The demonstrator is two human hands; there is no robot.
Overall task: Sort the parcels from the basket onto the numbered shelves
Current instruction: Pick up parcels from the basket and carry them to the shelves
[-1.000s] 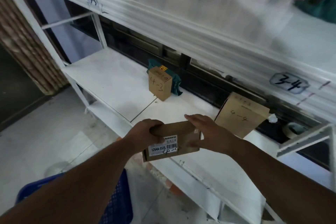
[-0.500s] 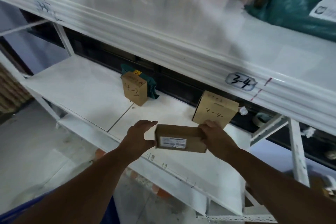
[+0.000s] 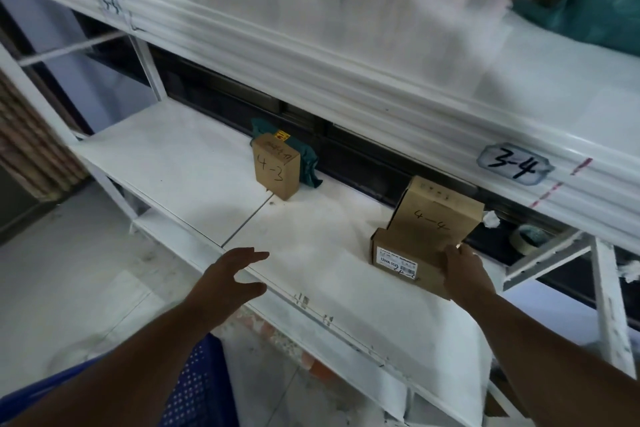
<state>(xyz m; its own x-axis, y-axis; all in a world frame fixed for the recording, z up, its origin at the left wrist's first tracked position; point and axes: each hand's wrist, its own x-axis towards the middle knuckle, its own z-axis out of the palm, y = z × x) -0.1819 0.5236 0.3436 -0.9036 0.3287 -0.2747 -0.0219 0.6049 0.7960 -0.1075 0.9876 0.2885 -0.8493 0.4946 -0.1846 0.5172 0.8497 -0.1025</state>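
I am looking down at a white metal shelving unit (image 3: 194,163) with handwritten number labels on its upper rail. My right hand (image 3: 464,270) is gripping the right end of a flat brown cardboard parcel with a white barcode sticker (image 3: 405,253), which is lying on the lower white shelf board toward the right side. That parcel is sitting directly in front of, and touching, a taller brown cardboard box marked "4-4" (image 3: 436,215) that is leaning back toward the dark rear wall. My left hand (image 3: 235,277) is hovering over the front lip of the shelf, fingers spread and relaxed, holding nothing, well apart from the parcel and from my other hand.

Further left on the same board, an upright brown cardboard box marked "4-3" (image 3: 277,166) is standing just in front of a crumpled dark teal plastic bag (image 3: 308,166). On the upper rail, an oval label reading "3-4" (image 3: 514,165) is showing above the right-hand boxes. A blue perforated plastic basket (image 3: 194,388) is peeking in at the bottom edge, under my left forearm. A roll of tape (image 3: 528,239) is resting behind the shelf at the right.
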